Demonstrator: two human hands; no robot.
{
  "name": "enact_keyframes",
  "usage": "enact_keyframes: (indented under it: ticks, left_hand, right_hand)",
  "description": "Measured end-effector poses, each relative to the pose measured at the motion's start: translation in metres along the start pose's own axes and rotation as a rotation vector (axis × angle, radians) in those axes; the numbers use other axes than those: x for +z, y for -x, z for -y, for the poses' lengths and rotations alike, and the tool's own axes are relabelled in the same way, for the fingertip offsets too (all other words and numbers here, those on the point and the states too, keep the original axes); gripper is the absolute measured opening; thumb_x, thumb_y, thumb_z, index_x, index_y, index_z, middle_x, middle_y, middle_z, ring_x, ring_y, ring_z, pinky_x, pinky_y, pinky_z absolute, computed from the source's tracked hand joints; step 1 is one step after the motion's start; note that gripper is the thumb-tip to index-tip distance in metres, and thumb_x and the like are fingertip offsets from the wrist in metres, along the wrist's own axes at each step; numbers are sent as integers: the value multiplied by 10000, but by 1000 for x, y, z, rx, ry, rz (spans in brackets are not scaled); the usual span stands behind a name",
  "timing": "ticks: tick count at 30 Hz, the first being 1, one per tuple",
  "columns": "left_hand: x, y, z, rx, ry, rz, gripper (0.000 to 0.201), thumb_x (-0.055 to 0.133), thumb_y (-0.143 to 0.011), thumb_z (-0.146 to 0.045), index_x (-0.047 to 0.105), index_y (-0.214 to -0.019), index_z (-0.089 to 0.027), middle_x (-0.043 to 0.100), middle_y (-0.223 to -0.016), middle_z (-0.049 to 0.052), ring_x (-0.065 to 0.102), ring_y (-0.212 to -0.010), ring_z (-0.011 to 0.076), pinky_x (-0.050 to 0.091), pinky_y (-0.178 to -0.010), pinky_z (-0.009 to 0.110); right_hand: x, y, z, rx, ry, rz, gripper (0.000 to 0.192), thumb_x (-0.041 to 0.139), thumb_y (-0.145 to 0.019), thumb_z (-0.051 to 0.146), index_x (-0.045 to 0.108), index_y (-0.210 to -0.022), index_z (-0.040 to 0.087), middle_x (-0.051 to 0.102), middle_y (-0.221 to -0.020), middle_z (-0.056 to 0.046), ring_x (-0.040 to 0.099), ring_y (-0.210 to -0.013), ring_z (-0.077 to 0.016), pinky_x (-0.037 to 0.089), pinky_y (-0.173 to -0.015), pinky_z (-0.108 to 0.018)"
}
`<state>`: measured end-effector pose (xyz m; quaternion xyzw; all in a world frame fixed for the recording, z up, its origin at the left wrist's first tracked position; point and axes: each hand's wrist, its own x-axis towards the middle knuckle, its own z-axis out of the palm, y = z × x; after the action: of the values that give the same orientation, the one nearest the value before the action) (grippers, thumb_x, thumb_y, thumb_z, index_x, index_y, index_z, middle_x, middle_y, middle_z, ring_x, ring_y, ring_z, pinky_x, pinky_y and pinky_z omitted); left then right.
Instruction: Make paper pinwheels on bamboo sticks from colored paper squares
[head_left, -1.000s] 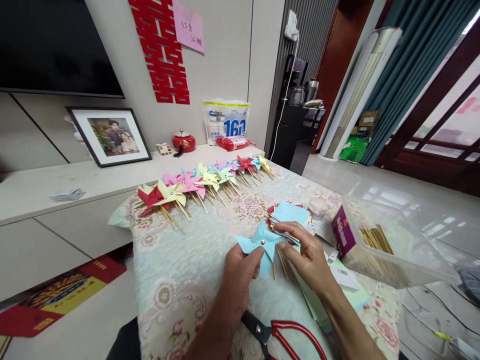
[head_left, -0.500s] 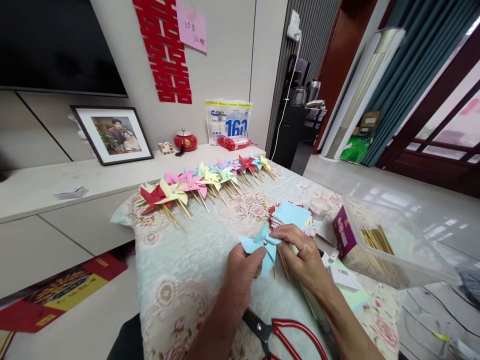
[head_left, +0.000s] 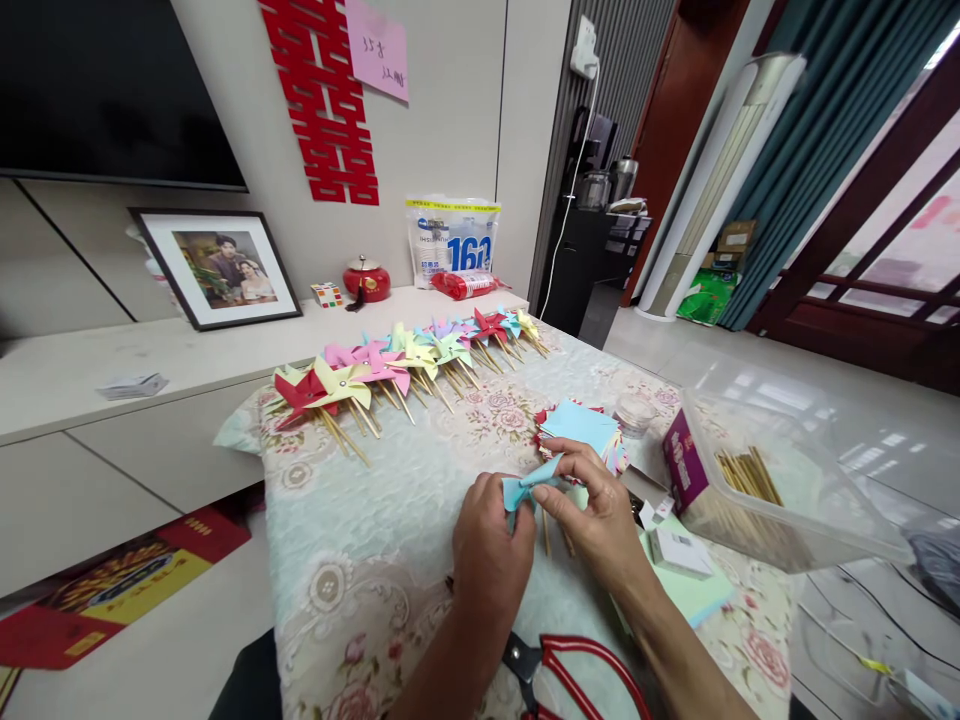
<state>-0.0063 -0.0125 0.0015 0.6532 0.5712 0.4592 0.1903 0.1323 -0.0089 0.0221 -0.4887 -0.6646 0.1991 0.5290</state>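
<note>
Head view, light blue paper pinwheel (head_left: 541,473), tilted, blade curled, partly hidden.

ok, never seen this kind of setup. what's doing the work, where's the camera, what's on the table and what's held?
No robot here: those are a person's bare hands. Every picture comes from one camera worn on their head, looking forward and down.

The left hand and right hand both hold a light-blue paper pinwheel in their fingers, which partly hide it.

On the floral tablecloth, paper pinwheels on sticks line the far edge. Beyond the right hand sits a stack of coloured paper; to its right, a clear plastic bin holds thin sticks. Red-handled scissors lie closest to the wearer.
</note>
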Motion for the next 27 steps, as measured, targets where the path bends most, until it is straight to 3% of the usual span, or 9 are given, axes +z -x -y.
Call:
enact_keyframes:
  ticks: [5, 12, 16, 18, 21, 24, 27]
  left_hand:
    - [4, 3, -1, 197, -123, -72, 146, 552, -819, -69, 591, -816, -209, 646, -793, 35, 621, -765, 223, 466, -684, 317]
    - [5, 5, -1, 203, -123, -81, 141, 562, -812, -83, 574, -787, -221, 626, -761, 34, 612, -748, 222, 436, -656, 308]
    - [4, 2, -1, 13, 49, 15, 105, 555, -811, -131, 610, -778, -214, 646, -801, 52, 609, -783, 225, 430, -700, 319]
    - [4, -1, 0, -151, 265, 89, 42, 588, -797, -188, 626, -803, -204, 659, -804, 48, 606, -761, 213, 433, -697, 312]
    - [3, -7, 4, -398, 689, 187, 158, 661, -708, -223, 640, -860, -184, 643, -706, 1, 550, -636, 160, 405, -610, 266]
    - [2, -11, 6, -513, 947, 149, 191, 677, -631, -190, 642, -818, -176, 571, -599, -51, 450, -561, 114, 355, -552, 233]
    - [0, -13, 2, -568, 1093, 82, 197, 701, -611, -197, 646, -797, -166, 598, -636, -38, 462, -593, 108, 380, -580, 235]
  right_hand:
    - [3, 0, 1, 72, -30, 4, 173, 727, -828, 329, 661, -725, 207, 699, -1172, -112, 625, -1147, -297, 450, -990, -465]
    - [7, 2, -6, 103, -70, -14, 156, 706, -822, 322, 659, -726, 208, 716, -1138, -107, 638, -1120, -294, 455, -977, -460]
    - [7, 2, -4, 61, -15, -12, 131, 692, -836, 312, 663, -754, 214, 708, -1141, -100, 634, -1111, -284, 456, -961, -431]
    - [5, 3, -2, 22, 15, -28, 113, 683, -856, 319, 682, -808, 217, 696, -1146, -96, 626, -1109, -276, 451, -960, -420]
    - [3, 4, 0, -17, 47, -112, 124, 665, -888, 319, 707, -961, 228, 680, -1157, -90, 614, -1117, -258, 451, -955, -396]
    - [3, 6, -1, 3, 56, -192, 131, 643, -911, 315, 706, -988, 230, 696, -1061, -66, 638, -1022, -233, 476, -878, -356]
    - [4, 6, -4, 78, 23, -173, 137, 613, -927, 323, 710, -947, 228, 710, -934, -36, 655, -883, -209, 487, -798, -334]
